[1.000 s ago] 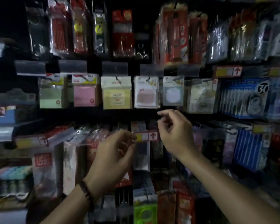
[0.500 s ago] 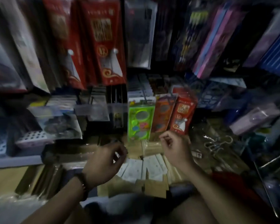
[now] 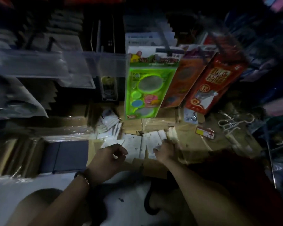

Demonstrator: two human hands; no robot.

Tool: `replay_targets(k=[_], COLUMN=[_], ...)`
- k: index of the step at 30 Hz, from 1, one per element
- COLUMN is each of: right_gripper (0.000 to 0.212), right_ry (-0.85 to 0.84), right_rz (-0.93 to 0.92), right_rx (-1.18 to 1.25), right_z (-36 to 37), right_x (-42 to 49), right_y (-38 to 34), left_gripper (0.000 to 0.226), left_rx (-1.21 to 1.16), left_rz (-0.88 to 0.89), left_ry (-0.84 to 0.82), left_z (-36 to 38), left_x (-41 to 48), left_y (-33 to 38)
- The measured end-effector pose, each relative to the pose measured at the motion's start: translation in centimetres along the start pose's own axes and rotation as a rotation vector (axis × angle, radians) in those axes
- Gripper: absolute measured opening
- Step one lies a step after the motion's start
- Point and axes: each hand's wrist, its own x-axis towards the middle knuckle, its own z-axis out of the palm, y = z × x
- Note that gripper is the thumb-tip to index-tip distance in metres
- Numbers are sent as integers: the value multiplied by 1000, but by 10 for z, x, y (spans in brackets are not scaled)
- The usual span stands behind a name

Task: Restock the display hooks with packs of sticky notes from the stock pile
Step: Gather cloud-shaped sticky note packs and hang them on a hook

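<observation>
I am looking down at the stock pile (image 3: 134,144), flat white packs of sticky notes lying in an opened brown carton on the floor. More white packs (image 3: 108,124) lean at its far left. My right hand (image 3: 166,150) is down on the right edge of the pile, its fingers curled onto the packs; the dim light hides whether it grips one. My left hand (image 3: 109,159) hovers just over the pile's left side, loosely curled and holding nothing. No display hooks with sticky notes are in view.
A green toy pack (image 3: 145,85), an orange pack (image 3: 185,75) and a red pack (image 3: 211,84) hang low right above the pile. A clear plastic bin (image 3: 55,66) juts out at left. A dark blue box (image 3: 69,155), a loose price tag (image 3: 205,132) and wire hooks (image 3: 232,123) lie around.
My view dropped from the sticky-note hooks to the floor stock. Both hands came down, and my right hand reached onto the pile of packs.
</observation>
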Motion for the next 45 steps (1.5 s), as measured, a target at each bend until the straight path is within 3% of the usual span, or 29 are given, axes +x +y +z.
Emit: replay_targets(k=[8, 14, 20, 28, 32, 35, 38, 41, 43, 45], right_gripper=[112, 110, 123, 64, 52, 40, 21, 16, 14, 8], right_ry=[24, 69, 71, 154, 123, 119, 90, 114, 157, 163], right_rz=[97, 104, 208, 244, 187, 70, -78, -151, -193, -278], right_rx=[-48, -62, 16, 240, 293, 367, 461, 562, 597, 658], right_z=[27, 34, 40, 42, 25, -10, -50, -80, -87, -82], right_x=[27, 30, 36, 19, 7, -13, -41, -80, -109, -136], right_y=[-8, -11, -12, -24, -37, -50, -56, -62, -65, -64], left_gripper=[12, 12, 11, 10, 12, 29, 54, 76, 65, 49], left_rx=[113, 156, 152, 178, 220, 221, 50, -225, -484, -714], left_rz=[55, -8, 6, 35, -6, -33, -110, -266, -335, -353], left_ry=[-103, -147, -144, -128, -178, -234, -207, -114, -68, -136], left_z=[12, 10, 11, 8, 8, 12, 21, 30, 32, 29], left_x=[17, 24, 26, 30, 32, 30, 27, 22, 16, 9], left_y=[6, 3, 0, 2, -1, 1, 10, 28, 43, 57])
